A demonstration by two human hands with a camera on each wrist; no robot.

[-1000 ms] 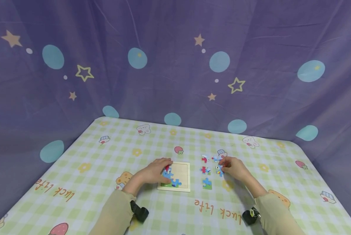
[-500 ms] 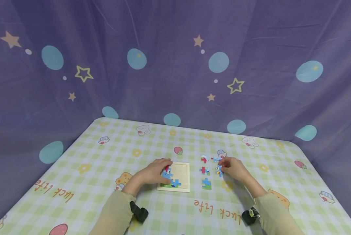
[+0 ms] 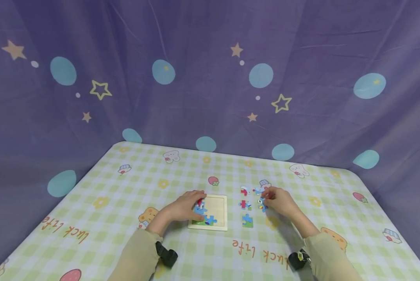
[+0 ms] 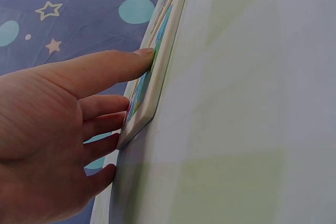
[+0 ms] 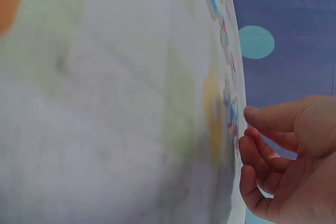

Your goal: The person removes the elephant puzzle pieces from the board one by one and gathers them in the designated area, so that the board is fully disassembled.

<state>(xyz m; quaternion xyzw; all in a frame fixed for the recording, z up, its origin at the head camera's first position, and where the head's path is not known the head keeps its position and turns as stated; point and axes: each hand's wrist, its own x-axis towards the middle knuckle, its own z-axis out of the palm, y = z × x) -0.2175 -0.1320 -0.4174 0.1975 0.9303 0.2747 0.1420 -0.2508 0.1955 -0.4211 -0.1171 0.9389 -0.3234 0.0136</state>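
My left hand point(image 3: 186, 206) rests over the left side of a square wooden puzzle tray point(image 3: 225, 218). Its thumb point(image 4: 126, 62) lies on the pieces along the near edge, while the fingers reach the tray's left side. Joined puzzle pieces point(image 3: 210, 219) in blue, green and red fill the tray's left and near parts, partly covered by this hand. To the right, my right hand point(image 3: 279, 200) has its bent fingertips at a blue puzzle piece point(image 3: 261, 204), which it partly hides. In the right wrist view the thumb point(image 5: 268, 115) and fingers are apart, beside the pieces.
Left of the right hand lie more loose pieces: a red-and-white piece point(image 3: 244, 191), a red piece point(image 3: 244, 204), a blue-green piece point(image 3: 247, 221) and a blue piece point(image 3: 258, 191). A checked cloth point(image 3: 181, 253) covers the table. A purple curtain point(image 3: 210, 97) hangs behind.
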